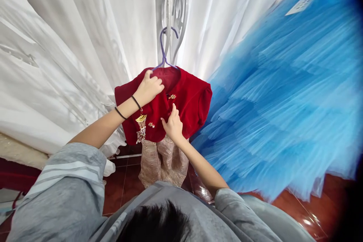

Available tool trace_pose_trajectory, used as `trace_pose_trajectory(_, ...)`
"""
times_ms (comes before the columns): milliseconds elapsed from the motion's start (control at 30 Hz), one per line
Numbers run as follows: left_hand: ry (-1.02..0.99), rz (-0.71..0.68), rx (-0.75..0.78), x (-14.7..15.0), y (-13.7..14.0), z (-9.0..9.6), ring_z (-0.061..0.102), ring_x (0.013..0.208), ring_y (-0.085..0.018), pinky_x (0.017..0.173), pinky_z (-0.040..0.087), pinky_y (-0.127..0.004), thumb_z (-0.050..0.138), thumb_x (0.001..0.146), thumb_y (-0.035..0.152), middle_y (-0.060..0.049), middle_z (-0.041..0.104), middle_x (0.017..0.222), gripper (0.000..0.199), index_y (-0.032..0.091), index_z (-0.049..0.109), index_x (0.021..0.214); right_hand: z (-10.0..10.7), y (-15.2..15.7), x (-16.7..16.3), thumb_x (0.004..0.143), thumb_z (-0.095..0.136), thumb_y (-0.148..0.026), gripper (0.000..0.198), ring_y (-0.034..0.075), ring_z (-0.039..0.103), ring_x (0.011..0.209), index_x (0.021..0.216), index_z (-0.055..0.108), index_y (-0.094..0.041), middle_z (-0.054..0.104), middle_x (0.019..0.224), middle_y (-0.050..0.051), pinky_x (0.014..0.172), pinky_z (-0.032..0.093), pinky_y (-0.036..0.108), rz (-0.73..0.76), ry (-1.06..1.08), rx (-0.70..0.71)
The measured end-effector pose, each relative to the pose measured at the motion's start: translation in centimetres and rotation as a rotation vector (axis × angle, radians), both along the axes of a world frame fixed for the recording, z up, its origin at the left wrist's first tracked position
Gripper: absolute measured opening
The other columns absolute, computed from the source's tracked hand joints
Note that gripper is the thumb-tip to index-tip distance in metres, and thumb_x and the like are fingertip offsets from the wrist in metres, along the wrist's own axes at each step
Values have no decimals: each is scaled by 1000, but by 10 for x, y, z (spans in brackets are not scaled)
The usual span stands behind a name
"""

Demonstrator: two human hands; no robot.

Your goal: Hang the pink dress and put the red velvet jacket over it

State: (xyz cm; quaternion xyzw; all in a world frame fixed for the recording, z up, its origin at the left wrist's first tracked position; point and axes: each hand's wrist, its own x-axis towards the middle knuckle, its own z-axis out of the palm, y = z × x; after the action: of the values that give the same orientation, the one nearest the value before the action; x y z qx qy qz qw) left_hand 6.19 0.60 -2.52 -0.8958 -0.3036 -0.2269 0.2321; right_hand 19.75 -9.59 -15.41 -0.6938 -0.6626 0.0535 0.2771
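Note:
A short red velvet jacket (195,98) hangs in front of me on a purple hanger (162,47). My left hand (149,87) is closed on the jacket's edge by the collar, close to the hanger's shoulder. Lower on the front, my right hand (173,124) rests against the velvet with its thumb and index finger apart. Just above that hand is a jewelled clasp (172,96); another small clasp (151,125) lies to its left. A gold fan-shaped tassel ornament (141,126) dangles below my left wrist. The fingertips of my left hand are partly hidden.
The hanger's hook is at a white scrolled metal stand (169,3). White drapery (113,15) spreads behind and to the left. A wide blue tulle skirt (272,102) fills the right side. Beneath the jacket hangs shiny beige fabric (163,162), above red floor tiles (115,193).

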Motion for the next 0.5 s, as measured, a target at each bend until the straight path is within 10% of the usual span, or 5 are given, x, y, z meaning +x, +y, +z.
trace_pose_trajectory(233, -52, 51, -184, -5, -2, -28, 67, 73, -27, 110, 29, -57, 70, 77, 26, -4, 62, 54, 14, 20, 66, 64, -5, 20, 14, 102, 33, -31, 35, 24, 66, 95, 124, 54, -14, 65, 118, 16, 69, 48, 29, -8, -62, -51)
trace_pose_trajectory(400, 126, 183, -212, 9, -20, -12, 72, 79, -26, 102, 37, -48, 64, 84, 23, -8, 73, 70, 9, 18, 71, 84, 28, -13, 34, 90, 47, -20, 14, 21, 59, 84, 82, 58, -16, 66, 91, 10, 61, 36, 26, 2, 47, -54)
trace_pose_trajectory(500, 193, 259, -244, 23, -35, 7, 72, 89, -28, 85, 45, -40, 51, 94, 27, -13, 76, 90, 23, 17, 70, 103, 57, -45, 32, 84, 50, -22, 25, 13, 46, 59, 61, 45, -19, 51, 58, -1, 55, 29, 25, 268, 401, -119)
